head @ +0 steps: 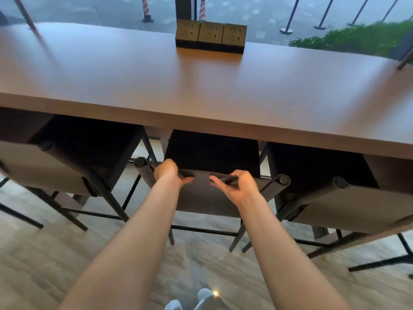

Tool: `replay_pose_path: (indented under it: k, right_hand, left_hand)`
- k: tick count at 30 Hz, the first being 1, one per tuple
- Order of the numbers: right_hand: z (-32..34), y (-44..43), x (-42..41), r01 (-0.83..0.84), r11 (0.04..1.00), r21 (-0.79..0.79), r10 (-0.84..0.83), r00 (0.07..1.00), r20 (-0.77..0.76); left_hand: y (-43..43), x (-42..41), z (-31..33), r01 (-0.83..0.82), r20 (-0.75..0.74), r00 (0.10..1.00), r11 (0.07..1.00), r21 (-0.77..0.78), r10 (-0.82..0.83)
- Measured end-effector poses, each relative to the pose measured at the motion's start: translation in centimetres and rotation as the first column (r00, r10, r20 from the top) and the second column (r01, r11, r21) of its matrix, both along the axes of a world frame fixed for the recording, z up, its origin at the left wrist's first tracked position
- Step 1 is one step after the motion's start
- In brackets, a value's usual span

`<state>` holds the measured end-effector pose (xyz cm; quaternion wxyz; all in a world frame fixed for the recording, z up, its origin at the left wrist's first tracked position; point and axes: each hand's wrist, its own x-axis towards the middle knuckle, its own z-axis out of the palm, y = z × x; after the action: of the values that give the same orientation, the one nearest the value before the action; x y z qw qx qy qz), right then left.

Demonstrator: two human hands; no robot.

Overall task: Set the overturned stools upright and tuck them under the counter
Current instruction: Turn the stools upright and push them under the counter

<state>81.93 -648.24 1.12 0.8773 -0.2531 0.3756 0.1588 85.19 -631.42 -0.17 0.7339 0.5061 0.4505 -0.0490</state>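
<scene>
Squarely upright stool (212, 151), seat under counter (201, 86), left hand (173, 173), right hand (234, 186) tight around backrest (201, 202).

I get one view only, from a wide-angle camera on the person's head. It faces forward and down, close over the counter (201, 90), whose near edge crosses mid-frame. Below that edge sits a stool (207, 202), near; the floor (44, 265) fills the bottom, a window (89, 10) the top.

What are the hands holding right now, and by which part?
The left hand and right hand grip the middle stool by the top edge of its backrest.
</scene>
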Motion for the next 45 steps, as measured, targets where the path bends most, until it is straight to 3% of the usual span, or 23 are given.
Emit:
replay_pose_path:
  k: [5,36,45]
  right_hand:
    - [-0.5,0.3,0.0,-0.007,0.999,-0.054,0.010,0.999,0.051]
    - [-1.8,4.2,0.7,-0.026,0.996,-0.081,0.035,0.993,0.117]
    - [-1.9,4.5,1.3,-0.048,0.996,-0.078,0.058,0.989,0.136]
  left_hand:
    - [0.2,-0.7,-0.2,-0.082,0.013,0.996,0.989,-0.120,0.084]
    - [4.5,-0.6,-0.8,-0.038,0.074,0.996,0.999,-0.039,0.040]
    - [5.1,-0.2,-0.6,-0.036,0.105,0.993,0.994,-0.106,0.047]
